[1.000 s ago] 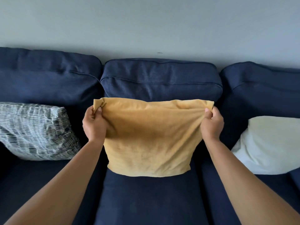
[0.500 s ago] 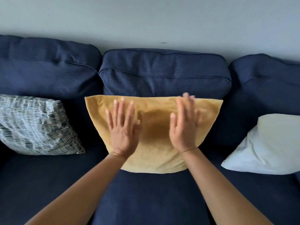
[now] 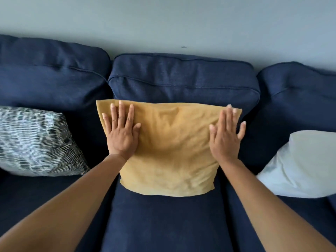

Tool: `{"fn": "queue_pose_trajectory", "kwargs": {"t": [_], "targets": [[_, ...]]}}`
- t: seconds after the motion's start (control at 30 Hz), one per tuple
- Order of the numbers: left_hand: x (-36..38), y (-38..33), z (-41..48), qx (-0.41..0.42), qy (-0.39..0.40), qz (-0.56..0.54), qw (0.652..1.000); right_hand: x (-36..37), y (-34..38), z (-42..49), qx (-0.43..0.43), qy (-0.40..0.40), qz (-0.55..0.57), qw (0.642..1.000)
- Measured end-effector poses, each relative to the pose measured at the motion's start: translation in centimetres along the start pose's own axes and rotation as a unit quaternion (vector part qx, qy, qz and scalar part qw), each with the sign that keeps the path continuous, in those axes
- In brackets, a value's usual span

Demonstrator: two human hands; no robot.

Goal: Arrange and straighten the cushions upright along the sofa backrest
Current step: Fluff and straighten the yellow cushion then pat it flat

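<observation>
A mustard yellow cushion stands upright against the middle backrest of the navy sofa. My left hand lies flat on the cushion's upper left part, fingers spread. My right hand lies flat on its upper right part, fingers spread, the little finger past the cushion's edge. Neither hand grips anything. A black-and-white patterned cushion leans against the left backrest. A pale white cushion leans at the right, cut off by the frame edge.
The navy seat cushion stretches toward me below the yellow cushion. A grey wall rises behind the sofa. Gaps of bare seat separate the three cushions.
One second ago both hands pinched the yellow cushion's top corners. They let go, pressed flat near its centre, and have since slid outward toward its sides.
</observation>
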State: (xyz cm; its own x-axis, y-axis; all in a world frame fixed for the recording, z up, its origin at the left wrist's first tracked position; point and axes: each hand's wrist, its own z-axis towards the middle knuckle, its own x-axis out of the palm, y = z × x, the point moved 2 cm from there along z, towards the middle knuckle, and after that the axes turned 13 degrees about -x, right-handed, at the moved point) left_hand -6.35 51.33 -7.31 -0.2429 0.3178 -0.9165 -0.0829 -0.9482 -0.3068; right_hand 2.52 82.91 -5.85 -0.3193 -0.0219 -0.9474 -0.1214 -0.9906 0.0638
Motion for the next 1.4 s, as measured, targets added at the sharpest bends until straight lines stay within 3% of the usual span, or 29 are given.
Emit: {"fn": "queue_pose_trajectory", "kwargs": {"t": [0.07, 0.13, 0.2, 0.27, 0.33, 0.47, 0.53, 0.6, 0.63, 0.9, 1.1, 1.17, 1.23, 1.3, 1.4], "targets": [[-0.1, -1.3, -2.1, 0.096, -0.021, -0.018, 0.995, -0.4, 3.9, -1.1, -0.105, -0.042, 0.010, 0.994], [0.7, -2.2, -4.1, 0.193, -0.003, 0.007, 0.981, 0.3, 7.7, -2.4, -0.221, -0.015, 0.014, 0.975], [1.3, -1.5, -3.9, 0.202, 0.012, 0.043, 0.978, 1.6, 8.6, -3.3, -0.282, 0.033, -0.027, 0.959], [1.4, 0.4, -1.9, 0.140, 0.023, 0.070, 0.987, 2.3, 5.7, -2.8, -0.231, 0.082, -0.057, 0.968], [0.7, 2.4, 0.2, 0.055, 0.023, 0.069, 0.996, 2.3, 1.8, -2.2, -0.097, 0.102, -0.065, 0.988], [-1.0, 3.6, 1.6, -0.105, -0.014, -0.045, 0.993, 1.1, -1.9, -2.3, 0.127, 0.071, 0.075, 0.986], [-1.4, 3.2, 0.9, -0.231, -0.021, -0.171, 0.958, 0.6, -1.7, -2.5, 0.214, 0.033, 0.236, 0.947], [-1.4, 2.4, -0.4, -0.355, 0.005, -0.308, 0.883, 0.1, -0.5, -2.6, 0.264, 0.003, 0.353, 0.898], [-1.4, 1.8, -1.2, -0.382, 0.020, -0.343, 0.858, -0.3, 0.4, -2.7, 0.258, -0.009, 0.372, 0.892], [-3.6, -0.7, -0.3, -0.337, -0.029, -0.363, 0.868, -2.5, 1.9, -4.3, 0.225, -0.144, 0.315, 0.911], [-2.4, -0.8, -0.8, -0.321, 0.045, -0.355, 0.877, -1.0, 0.7, -5.4, 0.250, -0.127, 0.317, 0.906], [-2.6, -0.9, -1.4, -0.288, 0.018, -0.321, 0.902, -1.1, 0.5, -4.9, 0.249, -0.123, 0.262, 0.924], [-3.1, -1.1, -2.0, -0.192, -0.050, -0.217, 0.956, -1.8, 0.9, -4.1, 0.229, -0.133, 0.165, 0.950], [-2.9, -2.1, -2.8, -0.013, -0.082, -0.134, 0.987, -2.9, 2.5, -3.2, 0.141, -0.148, 0.092, 0.975], [-1.1, -4.3, -4.8, 0.227, -0.025, -0.022, 0.973, -2.4, 6.6, -2.7, -0.046, -0.089, 0.041, 0.994]]}}
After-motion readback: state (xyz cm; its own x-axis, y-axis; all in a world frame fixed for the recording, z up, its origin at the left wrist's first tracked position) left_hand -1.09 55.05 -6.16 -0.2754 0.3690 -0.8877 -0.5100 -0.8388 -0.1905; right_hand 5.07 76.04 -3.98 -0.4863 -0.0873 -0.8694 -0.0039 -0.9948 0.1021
